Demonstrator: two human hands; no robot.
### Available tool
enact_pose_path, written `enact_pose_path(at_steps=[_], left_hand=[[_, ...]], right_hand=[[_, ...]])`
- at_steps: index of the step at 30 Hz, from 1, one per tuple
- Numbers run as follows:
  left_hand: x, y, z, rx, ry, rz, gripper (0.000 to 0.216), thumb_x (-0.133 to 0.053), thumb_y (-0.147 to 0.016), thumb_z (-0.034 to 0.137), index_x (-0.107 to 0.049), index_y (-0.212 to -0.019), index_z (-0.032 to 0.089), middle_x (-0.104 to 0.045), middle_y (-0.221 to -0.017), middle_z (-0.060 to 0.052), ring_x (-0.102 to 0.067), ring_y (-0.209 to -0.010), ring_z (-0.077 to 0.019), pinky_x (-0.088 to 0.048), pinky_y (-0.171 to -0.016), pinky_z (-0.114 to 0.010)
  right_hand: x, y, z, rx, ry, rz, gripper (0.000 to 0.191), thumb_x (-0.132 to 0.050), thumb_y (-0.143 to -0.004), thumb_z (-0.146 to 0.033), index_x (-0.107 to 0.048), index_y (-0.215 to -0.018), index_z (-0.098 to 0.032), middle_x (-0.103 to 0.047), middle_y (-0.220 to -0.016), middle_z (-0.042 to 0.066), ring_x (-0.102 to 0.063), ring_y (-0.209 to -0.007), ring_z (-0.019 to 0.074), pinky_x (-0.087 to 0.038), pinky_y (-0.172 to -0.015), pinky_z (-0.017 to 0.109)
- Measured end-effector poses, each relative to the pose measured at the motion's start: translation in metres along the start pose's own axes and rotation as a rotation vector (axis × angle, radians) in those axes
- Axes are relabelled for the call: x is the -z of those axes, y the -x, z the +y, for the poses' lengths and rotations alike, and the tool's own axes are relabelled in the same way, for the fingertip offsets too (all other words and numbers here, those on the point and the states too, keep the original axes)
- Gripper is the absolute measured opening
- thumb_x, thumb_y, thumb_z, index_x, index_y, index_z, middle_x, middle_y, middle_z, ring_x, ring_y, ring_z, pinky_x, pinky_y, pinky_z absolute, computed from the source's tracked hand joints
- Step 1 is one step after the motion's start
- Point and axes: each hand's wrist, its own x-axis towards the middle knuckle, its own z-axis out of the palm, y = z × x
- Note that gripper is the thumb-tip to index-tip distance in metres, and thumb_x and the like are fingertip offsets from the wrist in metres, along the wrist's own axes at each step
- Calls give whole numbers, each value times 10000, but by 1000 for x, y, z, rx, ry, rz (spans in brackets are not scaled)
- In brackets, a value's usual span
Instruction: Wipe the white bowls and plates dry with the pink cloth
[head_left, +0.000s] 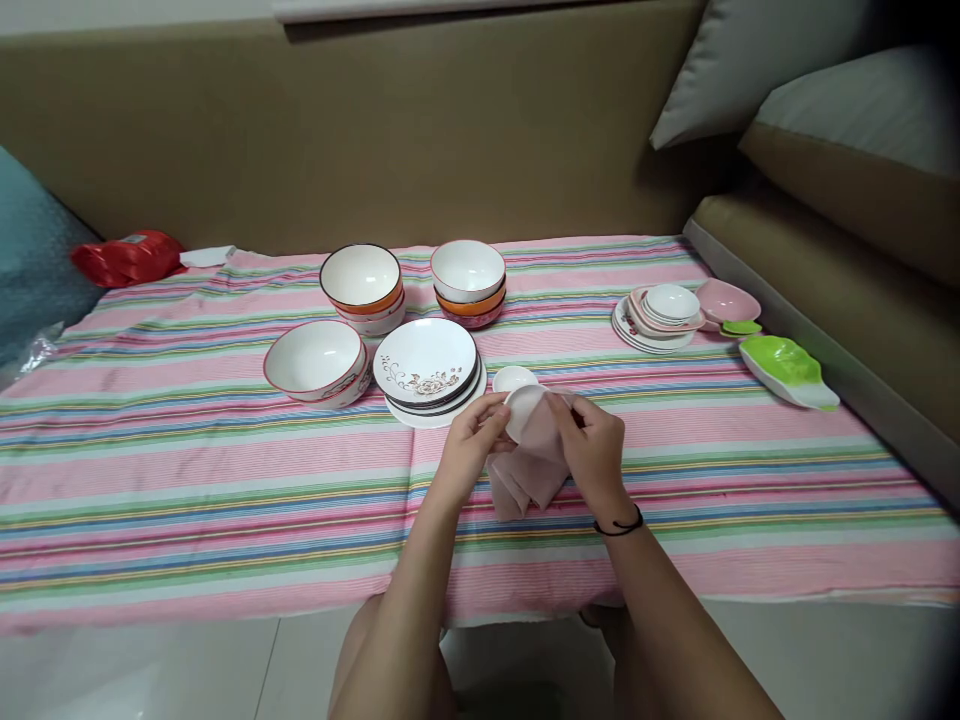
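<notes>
My left hand (471, 438) is closed on the rim of a small white dish (520, 408), tilted on edge above the striped cloth. My right hand (592, 447) presses a pink cloth (532, 468) against the dish; the cloth hangs down between both hands. A second small white dish (514, 378) rests on the table just behind them. A black band circles my right wrist.
A stack of flowered plates (427, 372) and three stacks of bowls (363, 285) stand at the centre left. Small plates and a pink dish (727, 298) sit at the right, beside a green leaf dish (787, 368). A red bag (127, 256) lies far left. Cushions line the right.
</notes>
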Motion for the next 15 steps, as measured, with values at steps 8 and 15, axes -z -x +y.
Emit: enact_pose_path(at_steps=[8, 15], left_hand=[[6, -10, -3, 11, 133, 84, 406, -716, -691, 439, -632, -977, 164, -605, -759, -4, -607, -631, -135, -527, -603, -263], [14, -11, 1, -45, 35, 130, 305, -716, -699, 420, -639, -826, 154, -494, -623, 44, -438, -523, -53, -377, -496, -148]], right_hand=[[-2, 9, -14, 295, -96, -47, 268, -421, -936, -286, -641, -1047, -180, -662, -1047, 71, -592, -1003, 196, -459, -872, 345], [-13, 19, -20, 624, 248, -437, 423, -437, -940, -326, -473, -1323, -151, -522, -1341, 100, -429, -1285, 232, -180, -1133, 528]])
